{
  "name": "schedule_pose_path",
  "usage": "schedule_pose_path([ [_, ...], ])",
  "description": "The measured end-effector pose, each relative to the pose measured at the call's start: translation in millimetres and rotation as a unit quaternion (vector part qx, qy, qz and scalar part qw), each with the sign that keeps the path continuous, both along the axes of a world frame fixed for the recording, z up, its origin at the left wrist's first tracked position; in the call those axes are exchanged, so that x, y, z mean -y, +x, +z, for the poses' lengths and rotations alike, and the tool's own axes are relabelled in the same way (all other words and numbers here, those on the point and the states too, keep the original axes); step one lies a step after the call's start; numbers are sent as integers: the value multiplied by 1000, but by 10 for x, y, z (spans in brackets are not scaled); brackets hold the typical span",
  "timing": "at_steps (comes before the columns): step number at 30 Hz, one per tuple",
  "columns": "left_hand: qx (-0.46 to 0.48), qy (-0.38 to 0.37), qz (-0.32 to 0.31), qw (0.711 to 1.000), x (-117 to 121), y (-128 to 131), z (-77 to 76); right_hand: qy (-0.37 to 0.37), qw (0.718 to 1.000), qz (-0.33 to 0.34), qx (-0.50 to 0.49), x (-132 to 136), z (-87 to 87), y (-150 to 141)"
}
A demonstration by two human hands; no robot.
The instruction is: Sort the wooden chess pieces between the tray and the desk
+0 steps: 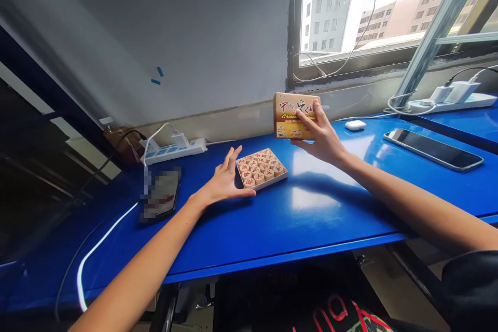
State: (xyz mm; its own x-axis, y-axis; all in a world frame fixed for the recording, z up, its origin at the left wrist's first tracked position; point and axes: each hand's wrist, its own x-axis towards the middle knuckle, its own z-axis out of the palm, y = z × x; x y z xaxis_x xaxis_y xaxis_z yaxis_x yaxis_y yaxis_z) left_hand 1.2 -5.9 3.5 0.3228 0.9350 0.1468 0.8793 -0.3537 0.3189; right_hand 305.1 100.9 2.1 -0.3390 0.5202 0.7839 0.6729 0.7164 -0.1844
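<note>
On the blue table [303, 218] lies an open tray of Chinese chess pieces [261, 168], round wooden discs with red characters packed in rows. My left hand [225, 181] rests just left of the tray, fingers spread, thumb along the tray's near corner, holding nothing. My right hand [321, 137] holds the box lid [292, 115], yellow-orange with printed Chinese characters, upright above the table behind the tray.
A phone [161, 198] lies at the left beside a white power strip [177, 149] with a charger cable. At the right lie a white earbud case [355, 125], a second phone [432, 149] and another power strip [451, 99] under the window.
</note>
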Motion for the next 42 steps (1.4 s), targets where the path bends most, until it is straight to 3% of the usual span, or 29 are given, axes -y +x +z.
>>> schedule_pose_path([
  [6,-16,-29,-32,999,-32,-44,-21,-58,997,-51,-12,-168,-83,140],
  [10,-23,-28,-44,998,-26,-34,-6,-46,998,-38,20,-202,-138,92],
  [13,-28,-28,-53,998,-15,-18,9,-49,996,-76,15,-318,-191,141],
  [18,-21,-29,-58,998,0,-1,22,-157,974,-161,22,-553,-345,329],
  [24,-31,-33,-54,998,0,3,17,-274,934,-173,151,-657,-461,368],
  [42,-52,-39,-53,996,4,-8,17,-281,927,-182,171,-665,-441,358],
])
